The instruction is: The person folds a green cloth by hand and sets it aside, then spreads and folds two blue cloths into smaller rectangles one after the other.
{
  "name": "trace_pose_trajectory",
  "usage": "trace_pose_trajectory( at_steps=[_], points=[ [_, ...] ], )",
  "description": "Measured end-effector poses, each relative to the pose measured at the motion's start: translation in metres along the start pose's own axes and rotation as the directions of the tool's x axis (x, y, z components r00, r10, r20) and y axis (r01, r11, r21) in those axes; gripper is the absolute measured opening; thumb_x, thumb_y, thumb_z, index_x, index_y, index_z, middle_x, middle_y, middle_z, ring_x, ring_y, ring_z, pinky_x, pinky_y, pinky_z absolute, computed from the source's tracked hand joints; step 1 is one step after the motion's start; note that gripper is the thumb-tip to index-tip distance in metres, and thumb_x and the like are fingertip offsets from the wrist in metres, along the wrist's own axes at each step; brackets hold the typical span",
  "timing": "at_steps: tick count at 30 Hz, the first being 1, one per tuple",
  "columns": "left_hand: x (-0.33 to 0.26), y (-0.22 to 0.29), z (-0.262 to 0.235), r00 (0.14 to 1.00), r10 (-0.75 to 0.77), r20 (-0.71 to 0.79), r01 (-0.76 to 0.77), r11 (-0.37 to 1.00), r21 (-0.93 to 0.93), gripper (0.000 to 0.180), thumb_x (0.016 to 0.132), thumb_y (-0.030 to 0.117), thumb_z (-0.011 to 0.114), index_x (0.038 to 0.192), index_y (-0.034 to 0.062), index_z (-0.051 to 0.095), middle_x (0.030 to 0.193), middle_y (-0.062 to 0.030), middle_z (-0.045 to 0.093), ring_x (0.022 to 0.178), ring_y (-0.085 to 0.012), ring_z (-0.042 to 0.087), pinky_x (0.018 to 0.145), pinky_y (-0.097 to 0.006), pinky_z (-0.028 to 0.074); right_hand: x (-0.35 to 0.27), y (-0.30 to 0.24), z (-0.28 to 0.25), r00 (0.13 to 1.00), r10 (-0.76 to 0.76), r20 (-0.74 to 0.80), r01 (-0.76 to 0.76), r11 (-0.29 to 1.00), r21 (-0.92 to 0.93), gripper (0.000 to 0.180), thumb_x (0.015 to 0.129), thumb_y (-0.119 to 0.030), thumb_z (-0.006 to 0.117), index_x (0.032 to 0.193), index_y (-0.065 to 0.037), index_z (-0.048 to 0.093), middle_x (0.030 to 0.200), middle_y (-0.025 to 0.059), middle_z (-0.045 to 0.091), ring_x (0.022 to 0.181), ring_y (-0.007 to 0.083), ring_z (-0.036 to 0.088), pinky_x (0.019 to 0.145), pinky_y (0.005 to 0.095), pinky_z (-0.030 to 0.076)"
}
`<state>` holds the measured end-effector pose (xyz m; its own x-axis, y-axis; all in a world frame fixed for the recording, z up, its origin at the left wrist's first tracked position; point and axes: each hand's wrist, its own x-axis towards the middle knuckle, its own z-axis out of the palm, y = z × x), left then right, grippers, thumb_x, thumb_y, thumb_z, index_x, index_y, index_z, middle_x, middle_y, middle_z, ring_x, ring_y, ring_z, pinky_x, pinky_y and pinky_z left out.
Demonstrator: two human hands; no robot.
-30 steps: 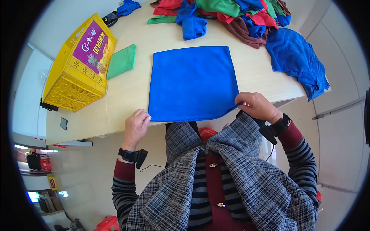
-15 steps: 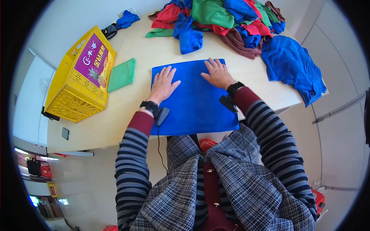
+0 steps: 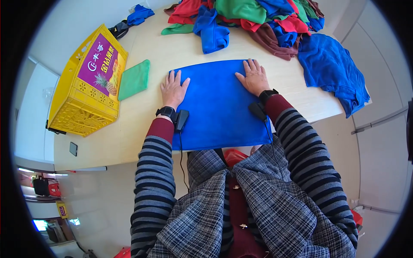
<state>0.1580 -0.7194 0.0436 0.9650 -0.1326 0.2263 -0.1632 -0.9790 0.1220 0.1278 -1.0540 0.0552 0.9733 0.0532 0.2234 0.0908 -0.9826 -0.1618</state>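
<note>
A blue cloth (image 3: 217, 105) lies spread flat on the table in front of me, its near edge at the table's front edge. My left hand (image 3: 173, 89) rests on its far left corner area, fingers stretched out and pointing away from me. On the opposite side, my right hand (image 3: 254, 78) lies flat over the far right corner, thumb apart from the fingers. Neither hand grips anything. Each wrist wears a black band with a small dark device and a cable.
To the left stands a yellow plastic crate (image 3: 81, 94) beside a folded green cloth (image 3: 134, 80). A heap of red, green, blue and brown cloths (image 3: 241, 13) fills the table's back. Another blue cloth (image 3: 333, 69) hangs over the right edge. A phone (image 3: 73, 148) lies front left.
Both hands have moved outward to the sides of the blue cloth, the left one to the left and the right one to the right. The cloth's far edge now looks more curved.
</note>
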Motion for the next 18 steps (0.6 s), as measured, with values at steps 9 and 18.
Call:
trace_pose_trajectory(
  at_steps=[9, 18],
  points=[
    [-0.058, 0.001, -0.024, 0.997, -0.078, -0.005, 0.078, 0.997, 0.006, 0.073, 0.101, 0.059, 0.045, 0.157, 0.0144, 0.035, 0.163, -0.0193, 0.031, 0.152, -0.0403, 0.024, 0.119, -0.064, 0.019, -0.055, -0.008, -0.025, 0.999, -0.011, 0.042, 0.013, 0.999, -0.037, 0.073, 0.102, -0.053, 0.048, 0.154, -0.003, 0.037, 0.162, 0.0218, 0.032, 0.15, 0.0416, 0.028, 0.12, 0.0564, 0.026],
    [-0.162, 0.066, -0.047, 0.973, 0.228, 0.017, -0.228, 0.974, -0.016, 0.066, 0.101, 0.052, 0.051, 0.154, 0.014, 0.041, 0.162, -0.0186, 0.033, 0.15, -0.0409, 0.027, 0.119, -0.064, 0.017, -0.148, -0.099, -0.031, 0.974, -0.227, -0.001, 0.226, 0.968, 0.112, 0.069, 0.101, -0.052, 0.05, 0.152, -0.005, 0.042, 0.16, 0.0192, 0.036, 0.151, 0.0394, 0.028, 0.122, 0.0562, 0.022]
  ],
)
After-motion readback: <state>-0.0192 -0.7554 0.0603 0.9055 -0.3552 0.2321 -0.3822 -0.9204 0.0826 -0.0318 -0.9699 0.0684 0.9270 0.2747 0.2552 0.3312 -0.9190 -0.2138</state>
